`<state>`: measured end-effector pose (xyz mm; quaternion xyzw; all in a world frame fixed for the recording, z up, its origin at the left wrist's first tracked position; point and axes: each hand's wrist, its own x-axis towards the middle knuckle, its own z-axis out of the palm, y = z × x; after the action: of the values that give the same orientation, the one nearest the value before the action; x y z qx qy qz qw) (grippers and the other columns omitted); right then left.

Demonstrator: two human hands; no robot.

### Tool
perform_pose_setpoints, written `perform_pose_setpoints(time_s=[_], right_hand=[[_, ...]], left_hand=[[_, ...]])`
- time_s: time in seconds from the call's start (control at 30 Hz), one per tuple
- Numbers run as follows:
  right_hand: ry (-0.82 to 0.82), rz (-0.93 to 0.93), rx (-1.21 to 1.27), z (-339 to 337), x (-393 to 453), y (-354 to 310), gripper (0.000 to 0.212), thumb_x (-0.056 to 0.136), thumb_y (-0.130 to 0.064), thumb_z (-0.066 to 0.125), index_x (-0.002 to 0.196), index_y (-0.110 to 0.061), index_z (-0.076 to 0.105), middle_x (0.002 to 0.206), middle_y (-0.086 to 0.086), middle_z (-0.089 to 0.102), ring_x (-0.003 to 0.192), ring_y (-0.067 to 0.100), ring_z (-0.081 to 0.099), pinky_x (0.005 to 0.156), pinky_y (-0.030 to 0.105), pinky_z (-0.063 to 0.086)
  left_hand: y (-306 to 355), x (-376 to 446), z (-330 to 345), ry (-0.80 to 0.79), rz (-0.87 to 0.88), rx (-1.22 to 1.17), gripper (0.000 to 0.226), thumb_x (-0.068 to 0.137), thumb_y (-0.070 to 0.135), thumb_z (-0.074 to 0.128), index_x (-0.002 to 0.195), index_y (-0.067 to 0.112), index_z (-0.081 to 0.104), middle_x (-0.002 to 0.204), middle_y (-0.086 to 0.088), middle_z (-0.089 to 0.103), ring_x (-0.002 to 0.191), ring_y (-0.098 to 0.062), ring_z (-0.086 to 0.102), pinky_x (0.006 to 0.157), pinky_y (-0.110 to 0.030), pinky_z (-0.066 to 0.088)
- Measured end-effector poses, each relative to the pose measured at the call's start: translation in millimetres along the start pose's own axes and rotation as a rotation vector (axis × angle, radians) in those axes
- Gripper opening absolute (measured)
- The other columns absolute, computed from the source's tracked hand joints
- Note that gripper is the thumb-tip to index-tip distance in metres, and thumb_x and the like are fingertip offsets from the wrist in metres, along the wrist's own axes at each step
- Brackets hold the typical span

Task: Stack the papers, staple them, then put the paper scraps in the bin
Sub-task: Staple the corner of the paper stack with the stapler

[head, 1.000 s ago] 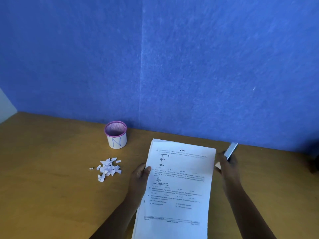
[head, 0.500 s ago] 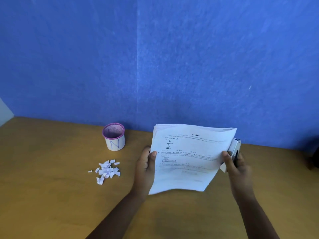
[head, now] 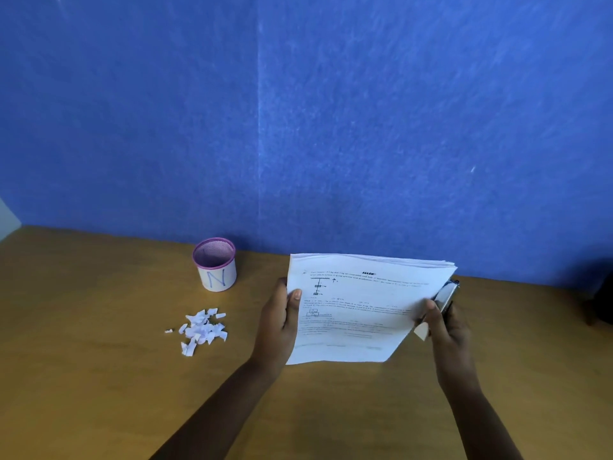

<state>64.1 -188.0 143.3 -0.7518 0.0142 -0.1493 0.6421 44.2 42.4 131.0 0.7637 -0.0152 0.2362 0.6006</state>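
Note:
A stack of printed white papers (head: 358,310) is held up off the wooden desk (head: 99,376), tilted toward me. My left hand (head: 280,322) grips its left edge, thumb on the front page. My right hand (head: 446,323) holds a silver and black stapler (head: 446,293) against the stack's right edge, thumb pressing the paper. A small pile of white paper scraps (head: 202,330) lies on the desk to the left. Behind it stands the bin (head: 215,268), a small pink-rimmed cup marked with an N.
A blue fabric partition (head: 331,127) rises along the back of the desk. A dark object (head: 602,302) sits at the far right edge, mostly cut off.
The papers lay flat on the desk a second ago; both hands have lifted them upright. My right hand brought the stapler along to the stack's right edge.

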Motion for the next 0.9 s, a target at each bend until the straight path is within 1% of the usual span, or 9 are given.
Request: perform_pose_setpoints(time_s=[0.1,0.2,0.3,0.33,0.43,0.5,0.67,0.8,0.9], right_hand=[[0.026,0.023,0.103,0,1,-1,0.023,0.097,-0.021,0.043,0.080,-0.022,0.058,0.073,-0.010,0.058,0.065,0.004,0.050,0.061,0.015,0.043],[0.191,0.247,0.509,-2,7,-5,0.020,0.094,-0.030,0.042,0.085,-0.030,0.060,0.085,-0.011,0.061,0.069,0.005,0.050,0.067,0.022,0.040],[0.299,0.325,0.837,-12,15,-11,0.025,0.063,-0.050,0.065,0.080,-0.030,0.064,0.069,-0.013,0.058,0.056,0.005,0.046,0.055,0.020,0.034],[0.300,0.298,0.915,-16,17,-13,0.027,0.067,-0.055,0.064,0.080,-0.031,0.065,0.067,-0.012,0.056,0.054,0.005,0.045,0.051,0.018,0.034],[0.116,0.221,1.140,-17,21,-30,0.045,0.087,-0.064,0.038,0.092,-0.027,0.065,0.072,-0.009,0.057,0.057,0.004,0.048,0.049,0.014,0.039],[-0.094,0.223,1.302,-6,19,-53,0.045,0.081,-0.063,0.050,0.102,-0.025,0.063,0.077,-0.004,0.058,0.061,0.007,0.051,0.052,0.017,0.043],[-0.269,0.355,1.116,25,5,-101,0.037,0.085,-0.062,0.044,0.079,-0.029,0.060,0.066,-0.010,0.045,0.052,0.005,0.038,0.045,0.015,0.033],[-0.511,0.478,1.055,40,1,-120,0.033,0.084,-0.051,0.050,0.071,-0.020,0.054,0.061,-0.007,0.044,0.047,0.006,0.020,0.035,0.015,0.023],[-0.539,0.553,0.989,51,2,-132,0.041,0.082,-0.057,0.040,0.074,-0.021,0.058,0.065,-0.006,0.053,0.039,0.001,0.033,0.032,0.009,0.034]], left_hand=[[1,1,0,-0.003,-0.019,-0.016,0.022,0.091,0.022,0.037,0.100,0.040,0.045,0.098,0.029,0.058,0.092,0.015,0.057,0.069,-0.003,0.045],[1,1,0,-0.012,-0.037,-0.019,0.024,0.092,0.024,0.037,0.100,0.045,0.045,0.096,0.034,0.059,0.092,0.012,0.060,0.067,-0.007,0.048],[5,1,1,-0.014,-0.036,-0.031,0.022,0.090,0.022,0.036,0.102,0.038,0.045,0.099,0.028,0.057,0.091,0.016,0.058,0.065,-0.005,0.047],[6,1,1,-0.019,-0.040,-0.035,0.022,0.090,0.022,0.036,0.102,0.038,0.046,0.099,0.028,0.057,0.091,0.017,0.058,0.065,-0.005,0.047],[8,1,-1,-0.013,-0.048,-0.024,0.026,0.093,0.018,0.039,0.102,0.042,0.044,0.099,0.028,0.056,0.092,0.018,0.057,0.067,-0.005,0.047],[9,2,-2,-0.002,-0.056,-0.025,0.029,0.095,0.009,0.040,0.103,0.037,0.045,0.099,0.029,0.054,0.091,0.022,0.055,0.066,-0.003,0.046],[7,1,-1,0.015,-0.045,0.009,0.021,0.095,0.014,0.041,0.110,0.025,0.052,0.096,0.030,0.058,0.091,0.017,0.058,0.067,-0.005,0.047],[-2,-2,2,0.021,-0.088,-0.034,0.032,0.091,0.045,0.036,0.112,0.029,0.055,0.102,0.016,0.068,0.093,-0.007,0.065,0.077,-0.027,0.056],[-1,-1,3,0.011,-0.127,-0.083,0.023,0.090,0.041,0.037,0.102,0.037,0.056,0.094,0.012,0.070,0.086,-0.011,0.066,0.070,-0.028,0.054]])
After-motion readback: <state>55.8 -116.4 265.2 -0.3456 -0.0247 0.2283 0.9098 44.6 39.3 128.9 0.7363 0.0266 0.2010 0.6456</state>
